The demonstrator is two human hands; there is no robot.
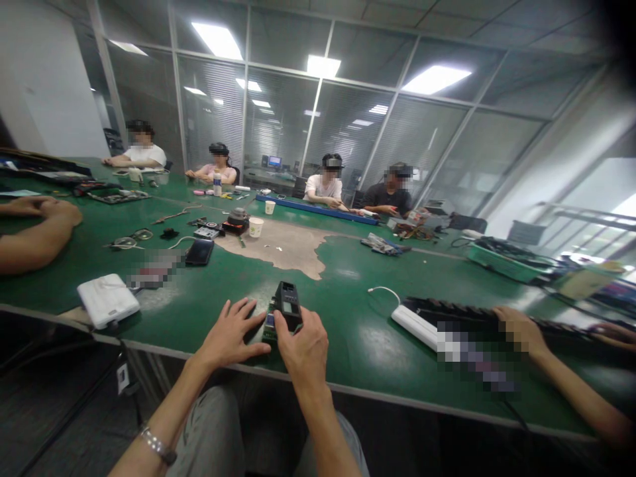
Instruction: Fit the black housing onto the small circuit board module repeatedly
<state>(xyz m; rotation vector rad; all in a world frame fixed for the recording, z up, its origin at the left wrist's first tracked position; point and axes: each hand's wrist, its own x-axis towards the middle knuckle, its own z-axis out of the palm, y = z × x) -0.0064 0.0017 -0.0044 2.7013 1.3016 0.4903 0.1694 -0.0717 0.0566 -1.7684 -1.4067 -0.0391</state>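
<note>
My right hand (pixel 304 344) grips a black plastic device housing (pixel 288 298) near the table's front edge, thumb on its left side and fingers on its right. Against the left side of that housing is a green circuit board (pixel 269 323) with small parts on it; whether the two are joined I cannot tell. My left hand (pixel 231 338) lies palm down to the left, its fingers spread and its fingertips close to the board. It holds nothing that I can see.
On the green table (pixel 358 311), a white power bank (pixel 108 301) and a dark phone (pixel 199 252) lie left. Paper cups (pixel 256 227) stand farther back. A white strip-shaped device (pixel 415 326) and a co-worker's hand (pixel 519 331) are to the right. Other people sit opposite.
</note>
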